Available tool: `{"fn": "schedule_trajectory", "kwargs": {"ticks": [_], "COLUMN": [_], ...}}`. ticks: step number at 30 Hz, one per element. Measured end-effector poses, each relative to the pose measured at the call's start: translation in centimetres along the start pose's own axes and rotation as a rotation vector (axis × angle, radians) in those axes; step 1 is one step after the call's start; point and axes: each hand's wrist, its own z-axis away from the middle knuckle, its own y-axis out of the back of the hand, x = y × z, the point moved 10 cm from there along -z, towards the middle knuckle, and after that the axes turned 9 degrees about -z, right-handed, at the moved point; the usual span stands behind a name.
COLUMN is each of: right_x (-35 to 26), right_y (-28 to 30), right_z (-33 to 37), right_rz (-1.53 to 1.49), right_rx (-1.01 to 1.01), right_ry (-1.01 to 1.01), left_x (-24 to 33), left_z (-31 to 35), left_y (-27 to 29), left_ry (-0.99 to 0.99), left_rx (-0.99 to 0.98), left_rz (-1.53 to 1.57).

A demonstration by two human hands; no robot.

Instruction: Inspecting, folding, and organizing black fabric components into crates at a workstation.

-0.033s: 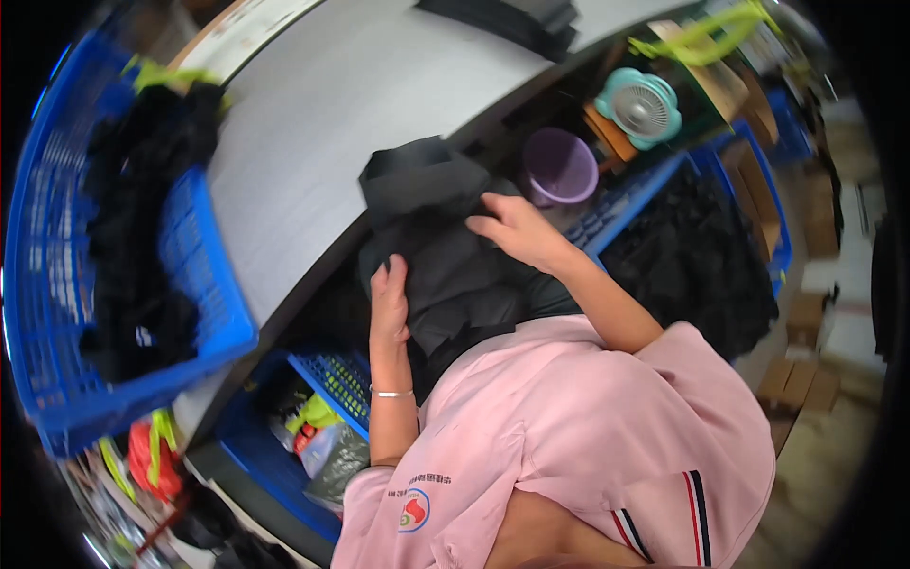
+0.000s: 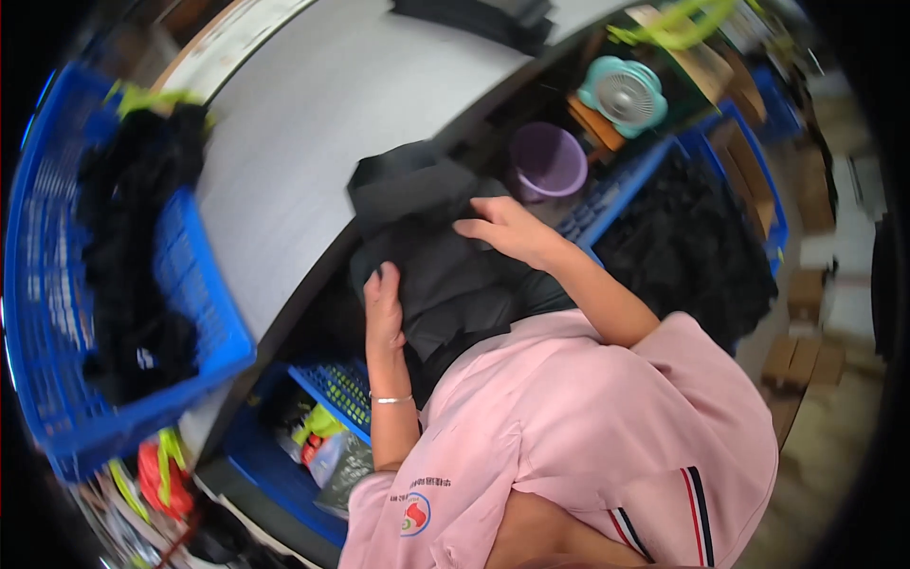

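Note:
A stack or bundle of black cloth (image 2: 455, 266) lies across my lap and leans against the edge of the pale table, its far end folded over. My left hand (image 2: 384, 308) grips the cloth's left side, thumb up, with the other fingers partly hidden behind it. At the upper right of the cloth, my right hand (image 2: 507, 230) holds its edge between thumb and fingers. Exactly what kind of garment or piece it is, I cannot make out.
On the left of the table (image 2: 294, 133) stands a blue basket (image 2: 223, 284) of black cloth. Beneath is a blue crate (image 2: 256, 436) with bags. To the right are a purple bucket (image 2: 548, 161), a turquoise fan (image 2: 623, 97) and a crate piled with black cloth (image 2: 682, 247). More black cloth (image 2: 479, 21) lies far off.
The whole view has shifted slightly, so the table, fan and bucket sit a little further left. Both hands keep their hold on the black cloth.

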Motion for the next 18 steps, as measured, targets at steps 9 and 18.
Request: {"fn": "schedule_trajectory", "kwargs": {"ticks": [9, 18], "right_x": [1.2, 0.7], "right_y": [2.6, 7.5], "right_z": [3.9, 6.2], "right_rz": [-0.07, 0.13], "right_rx": [-0.013, 0.09], "right_ry": [-0.032, 0.227], "left_x": [1.0, 1.2], "left_z": [-1.0, 0.5], "left_y": [-4.0, -8.2], "left_ry": [-0.021, -0.029], "left_rx": [-0.169, -0.219], "left_rz": [0.097, -0.013]}}
